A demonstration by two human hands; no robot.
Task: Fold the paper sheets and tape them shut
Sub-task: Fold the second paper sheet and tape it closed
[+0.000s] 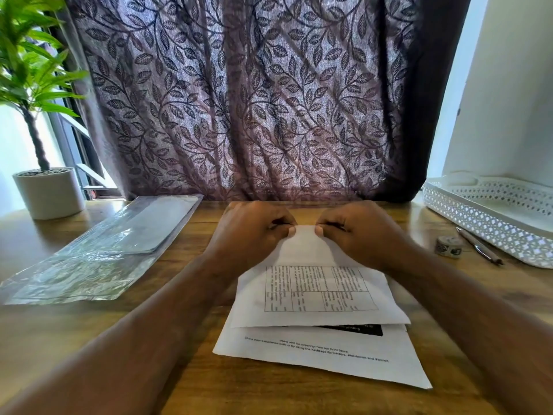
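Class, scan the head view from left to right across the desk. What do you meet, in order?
In order: potted plant → clear plastic sleeves → left hand → right hand, both pinching the far edge of the top paper sheet → tape roll → pen.

A purple leaf-patterned curtain hangs behind the wooden table, daylight glowing through it; a white wall stands at right, a window frame at left.

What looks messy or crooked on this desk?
The top sheet, pinched by the left hand and right hand, lies twisted over the bottom sheet, so their edges don't line up. Nothing looks spilled.
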